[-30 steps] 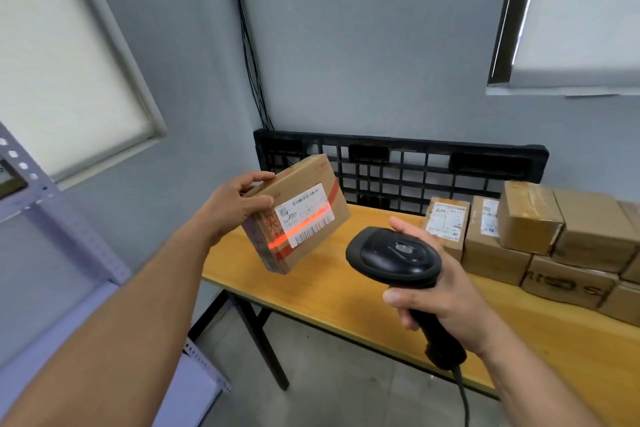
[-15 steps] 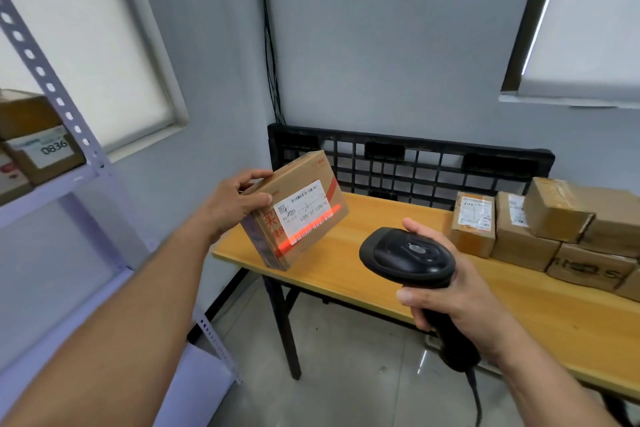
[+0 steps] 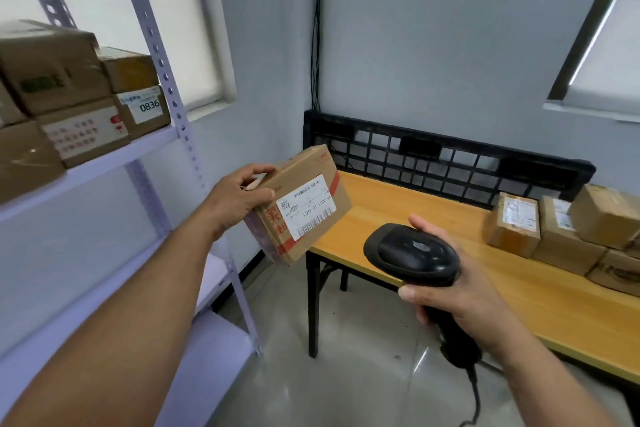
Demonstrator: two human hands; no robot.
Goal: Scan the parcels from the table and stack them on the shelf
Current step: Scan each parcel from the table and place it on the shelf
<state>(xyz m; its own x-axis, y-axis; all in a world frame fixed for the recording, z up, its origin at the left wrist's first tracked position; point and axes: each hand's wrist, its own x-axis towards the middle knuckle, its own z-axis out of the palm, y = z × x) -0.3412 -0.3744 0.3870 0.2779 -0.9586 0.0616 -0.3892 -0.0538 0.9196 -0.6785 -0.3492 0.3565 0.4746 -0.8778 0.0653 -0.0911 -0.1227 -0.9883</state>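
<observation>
From the head camera, the left hand point(image 3: 239, 196) holds a brown box point(image 3: 299, 206) up in the air, near the left end of the table point(image 3: 408, 215). Its fingers wrap over the top edge and its thumb presses the side. The box is tilted, and its white label point(image 3: 308, 206) with a bar code faces the camera. The right hand point(image 3: 460, 291) grips the handle of a black scanner point(image 3: 414, 255), which points toward the box. A cord point(image 3: 474, 395) hangs from the scanner. More boxes point(image 3: 561, 232) sit on the table at the right. The shelf point(image 3: 114, 158) on the left has stacked boxes point(image 3: 69, 94) on it, one marked 0836.
</observation>
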